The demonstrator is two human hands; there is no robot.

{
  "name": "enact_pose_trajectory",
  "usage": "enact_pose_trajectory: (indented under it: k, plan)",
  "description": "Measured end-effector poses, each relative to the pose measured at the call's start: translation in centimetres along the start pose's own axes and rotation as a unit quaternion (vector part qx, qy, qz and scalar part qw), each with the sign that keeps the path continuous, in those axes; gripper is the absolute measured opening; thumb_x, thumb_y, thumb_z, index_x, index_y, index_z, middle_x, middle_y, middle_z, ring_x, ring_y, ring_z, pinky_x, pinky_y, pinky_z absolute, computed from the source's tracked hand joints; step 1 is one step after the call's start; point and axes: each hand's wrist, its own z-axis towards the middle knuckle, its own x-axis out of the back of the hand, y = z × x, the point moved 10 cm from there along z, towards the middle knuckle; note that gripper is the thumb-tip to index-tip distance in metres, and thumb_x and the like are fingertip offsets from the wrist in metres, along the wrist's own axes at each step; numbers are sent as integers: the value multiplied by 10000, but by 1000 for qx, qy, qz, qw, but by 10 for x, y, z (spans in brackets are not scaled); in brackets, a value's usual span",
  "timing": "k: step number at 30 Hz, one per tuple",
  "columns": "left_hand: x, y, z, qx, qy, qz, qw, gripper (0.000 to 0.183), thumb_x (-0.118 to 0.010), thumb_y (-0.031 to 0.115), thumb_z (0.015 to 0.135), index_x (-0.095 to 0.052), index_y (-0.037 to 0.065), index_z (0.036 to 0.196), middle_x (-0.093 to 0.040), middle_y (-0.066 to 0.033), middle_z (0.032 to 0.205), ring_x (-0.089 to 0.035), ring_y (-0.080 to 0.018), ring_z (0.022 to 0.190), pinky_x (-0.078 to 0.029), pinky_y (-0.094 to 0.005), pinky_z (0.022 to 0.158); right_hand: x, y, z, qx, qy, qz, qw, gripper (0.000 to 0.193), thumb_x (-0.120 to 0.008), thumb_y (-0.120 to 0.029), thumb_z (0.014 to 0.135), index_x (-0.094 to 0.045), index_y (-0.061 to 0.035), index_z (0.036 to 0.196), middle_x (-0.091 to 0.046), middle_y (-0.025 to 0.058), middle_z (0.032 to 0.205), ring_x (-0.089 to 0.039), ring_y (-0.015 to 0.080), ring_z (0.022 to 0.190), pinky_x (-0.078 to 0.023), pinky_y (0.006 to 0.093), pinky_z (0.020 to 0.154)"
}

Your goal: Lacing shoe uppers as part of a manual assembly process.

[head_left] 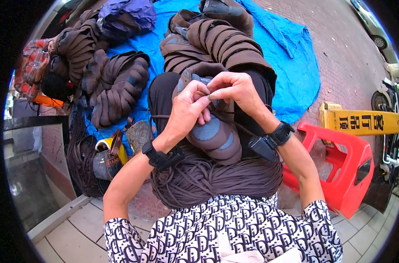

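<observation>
A brown shoe upper with blue-grey mesh panels lies between my knees, and both my hands are above it. My left hand is closed in a pinch, thumb against forefinger. Meeting it from the right, my right hand pinches at the same spot, fingertips nearly touching. Whatever is between the fingertips is too small to make out. Across my lap spreads a thick bundle of brown shoelaces. Just beyond my knees, stacked brown shoe uppers lie nested in curved rows.
A blue tarp carries more nested uppers at the left. A red plastic stool and a yellow box stand to my right. Dark laces hang at the left near a glass panel. Another person's plaid sleeve shows far left.
</observation>
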Motion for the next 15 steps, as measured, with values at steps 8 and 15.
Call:
enact_pose_trajectory:
  k: [8,15]
  plan:
    - [3,1,-3,-15,2,-41,999,54,-428,35,881,-447,3,919,-544,-63,710,-571,-104,556,-453,-198,463,-5,2,3,-46,-14,24,999,66,-664,-60,664,-651,-19,715,-586,11,581,-489,43,472,-382,188,415]
    - [2,0,-1,8,-23,-59,998,69,-424,46,883,-440,-8,923,-549,-84,711,-583,-122,573,-475,-209,492,-12,-14,1,33,-59,-94,993,63,-634,-10,656,-633,-9,719,-574,14,638,-515,63,551,-397,194,475]
